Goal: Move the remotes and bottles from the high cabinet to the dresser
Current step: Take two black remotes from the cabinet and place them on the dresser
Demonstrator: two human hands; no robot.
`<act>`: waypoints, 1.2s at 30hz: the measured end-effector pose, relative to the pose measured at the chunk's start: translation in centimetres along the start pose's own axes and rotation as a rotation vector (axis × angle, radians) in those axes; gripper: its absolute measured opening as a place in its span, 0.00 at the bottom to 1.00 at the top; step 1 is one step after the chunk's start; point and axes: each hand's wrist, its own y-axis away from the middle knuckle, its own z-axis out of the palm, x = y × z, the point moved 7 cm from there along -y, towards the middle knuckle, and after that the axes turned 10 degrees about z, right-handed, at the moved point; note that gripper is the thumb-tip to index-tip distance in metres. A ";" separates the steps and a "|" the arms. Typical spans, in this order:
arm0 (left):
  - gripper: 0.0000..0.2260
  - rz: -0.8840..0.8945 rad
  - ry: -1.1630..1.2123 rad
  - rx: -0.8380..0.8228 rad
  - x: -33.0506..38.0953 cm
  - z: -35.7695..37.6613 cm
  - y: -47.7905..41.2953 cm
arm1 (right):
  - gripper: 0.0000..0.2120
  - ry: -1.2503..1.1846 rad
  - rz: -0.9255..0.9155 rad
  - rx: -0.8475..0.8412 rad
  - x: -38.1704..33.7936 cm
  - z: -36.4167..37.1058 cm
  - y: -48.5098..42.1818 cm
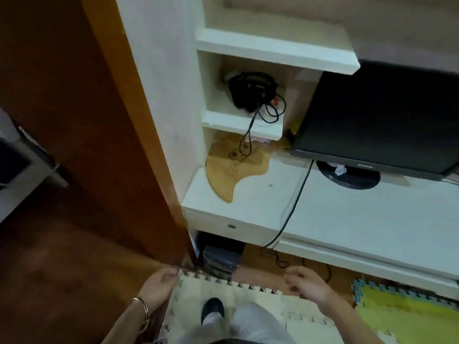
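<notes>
No remote or bottle shows in the head view. My left hand [160,284] hangs low at the bottom, fingers loosely curled, holding nothing, close to the lower corner of a brown wooden door [99,120]. My right hand [304,281] hangs at the bottom right, fingers relaxed and empty. In front of me stands a white shelf unit [273,49] with open compartments. Its low white counter [335,214] carries a black monitor [380,115].
A bundle of black cables [250,91] lies on a small shelf, one cable trailing down. A wooden board [231,167] rests on the counter's left end. Foam puzzle mats [231,301] cover the floor, with a yellow-green mat [407,316] at right. Dark boxes [221,259] sit under the counter.
</notes>
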 end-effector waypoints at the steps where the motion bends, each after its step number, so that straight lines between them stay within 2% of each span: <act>1: 0.10 0.086 -0.001 -0.026 3.8 -0.1 -0.4 | 0.09 -0.006 -0.113 0.015 -3.1 -1.1 0.8; 4: 0.05 0.374 0.017 -0.028 16.1 -2.0 -0.6 | 0.11 -0.002 -0.422 0.072 -12.0 -5.5 5.5; 8: 0.07 0.774 0.136 0.027 31.6 -5.4 2.2 | 0.08 -0.082 -0.833 0.278 -22.3 -13.5 15.4; 14: 0.12 1.324 0.266 0.271 49.0 -10.9 8.9 | 0.09 -0.068 -1.383 0.531 -31.5 -21.0 30.8; 17: 0.13 1.546 0.278 0.426 55.8 -12.8 12.0 | 0.06 -0.106 -1.641 0.675 -34.5 -23.7 37.7; 21: 0.12 1.784 0.074 0.628 64.0 -13.9 16.4 | 0.10 -0.075 -1.842 0.968 -38.5 -27.2 44.8; 25: 0.17 1.877 -0.063 0.822 71.0 -16.1 19.2 | 0.15 -0.132 -1.921 1.345 -41.6 -31.5 50.8; 28: 0.20 1.864 -0.201 0.908 76.0 -17.5 20.3 | 0.19 -0.154 -1.842 1.456 -44.4 -34.0 54.0; 30: 0.24 1.829 -0.339 0.957 79.1 -18.0 20.4 | 0.23 -0.187 -1.791 1.404 -46.4 -35.3 55.2; 33: 0.28 1.742 -0.466 1.053 82.1 -18.8 20.1 | 0.23 -0.323 -1.785 1.107 -49.0 -36.6 55.0; 36: 0.31 1.627 -0.551 1.076 83.6 -19.2 18.8 | 0.21 -0.474 -1.815 0.898 -50.1 -37.4 54.5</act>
